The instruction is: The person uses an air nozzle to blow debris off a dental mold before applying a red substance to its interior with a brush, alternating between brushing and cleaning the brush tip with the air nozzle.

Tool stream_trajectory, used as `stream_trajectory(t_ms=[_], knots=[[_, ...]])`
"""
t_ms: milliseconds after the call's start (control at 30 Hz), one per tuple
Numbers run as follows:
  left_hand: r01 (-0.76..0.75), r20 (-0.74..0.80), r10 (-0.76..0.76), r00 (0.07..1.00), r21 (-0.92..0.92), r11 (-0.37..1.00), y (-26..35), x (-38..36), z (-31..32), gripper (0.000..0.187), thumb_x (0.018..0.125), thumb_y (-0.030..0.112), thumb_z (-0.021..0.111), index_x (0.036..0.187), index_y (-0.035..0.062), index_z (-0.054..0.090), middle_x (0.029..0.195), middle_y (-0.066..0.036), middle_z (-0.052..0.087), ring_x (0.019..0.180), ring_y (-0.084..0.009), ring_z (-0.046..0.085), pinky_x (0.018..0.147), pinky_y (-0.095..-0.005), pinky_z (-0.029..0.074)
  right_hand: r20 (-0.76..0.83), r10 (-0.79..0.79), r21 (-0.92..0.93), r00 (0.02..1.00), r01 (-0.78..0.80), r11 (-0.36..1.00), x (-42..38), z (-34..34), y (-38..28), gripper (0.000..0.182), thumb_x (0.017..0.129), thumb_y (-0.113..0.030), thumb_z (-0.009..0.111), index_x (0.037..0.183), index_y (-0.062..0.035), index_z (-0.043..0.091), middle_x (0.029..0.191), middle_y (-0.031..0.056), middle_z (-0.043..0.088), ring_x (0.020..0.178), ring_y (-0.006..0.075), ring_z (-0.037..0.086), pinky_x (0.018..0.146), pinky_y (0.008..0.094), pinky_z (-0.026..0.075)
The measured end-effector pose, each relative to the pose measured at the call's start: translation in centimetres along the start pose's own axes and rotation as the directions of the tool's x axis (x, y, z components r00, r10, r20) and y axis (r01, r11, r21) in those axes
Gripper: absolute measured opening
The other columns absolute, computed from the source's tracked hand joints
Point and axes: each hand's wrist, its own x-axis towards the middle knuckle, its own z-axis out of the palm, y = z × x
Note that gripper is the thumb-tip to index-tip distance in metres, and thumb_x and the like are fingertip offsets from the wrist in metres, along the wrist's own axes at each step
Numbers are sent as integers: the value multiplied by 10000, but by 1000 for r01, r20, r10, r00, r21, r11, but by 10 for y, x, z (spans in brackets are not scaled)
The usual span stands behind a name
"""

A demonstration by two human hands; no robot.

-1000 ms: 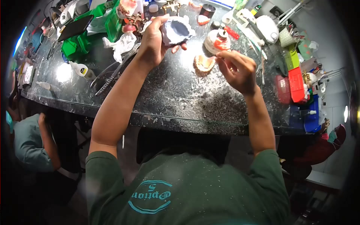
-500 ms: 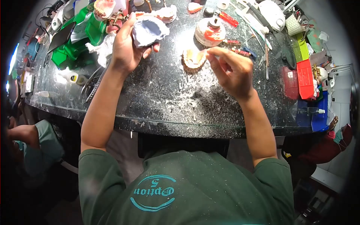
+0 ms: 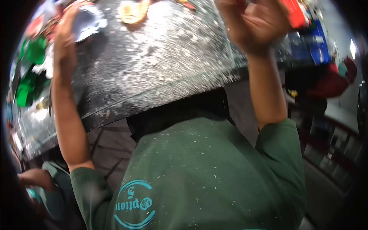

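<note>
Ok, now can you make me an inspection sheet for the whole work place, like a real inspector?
Surface: dark bench, strewn with white dust.
Job's things: a pale blue mould is in the left hand; a dental cast lies on the bench, apart from both hands.
Clutter: green containers and crumpled white material at the left; a red bin and a blue bin at the right.
Hands: left hand holds the mould, though blurred; right hand is raised, fingertips past the top edge, so its grip can't be told.
Cables: nothing seen.
Surroundings: one person at the far left, another in dark red at the far right.
</note>
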Motion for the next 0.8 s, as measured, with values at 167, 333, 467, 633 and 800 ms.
stream_trajectory(t_ms=[167, 333, 467, 633, 800], knots=[[239, 161, -220, 962, -112, 964, -12, 1, -7, 612, 917, 452, 355, 1341, 26, 467, 1328, -129, 495, 1175, -211, 500, 897, -310, 460, -97, 418, 6, 903, -420, 908, -96, -143, -32, 101, 843, -1, 602, 931, 27, 642, 832, 54, 661, 619, 53, 525, 574, 163, 407], [283, 64, -287, 956, 68, 957, -21, -8, -6, 490, 946, 351, 394, 1347, 87, 491, 1325, -64, 503, 1149, -145, 484, 825, -254, 454, 347, 881, -293, 321, -856, 427, -236, -174, -69, 40, 803, -53, 666, 828, -22, 660, 733, 2, 607, 619, 37, 490, 531, 203, 375], [497, 59, -498, 865, 30, 867, -13, 5, -5, 513, 952, 411, 416, 1343, 89, 499, 1243, -57, 549, 1017, -115, 532, 738, -245, 453, 525, 844, -352, 111, -874, 335, -288, -152, -94, 166, 812, -149, 644, 935, -44, 682, 842, 121, 642, 834, 261, 620, 728, 350, 495], [546, 32, -550, 835, 85, 834, -6, 7, 0, 529, 967, 429, 395, 1349, 75, 488, 1300, -82, 531, 1105, -166, 532, 865, -266, 420, 606, 773, -365, 189, -797, 481, -301, -118, -87, 227, 797, -200, 627, 953, -44, 682, 911, 138, 649, 907, 341, 591, 835, 415, 479], [441, 41, -473, 880, 298, 847, 2, 4, 1, 549, 980, 474, 346, 1362, 98, 468, 1414, -103, 442, 1273, -216, 445, 1042, -280, 302, 668, 728, -329, 155, -815, 476, -288, -102, -80, 212, 780, -191, 624, 915, -37, 677, 930, 143, 654, 927, 345, 591, 819, 410, 483]])
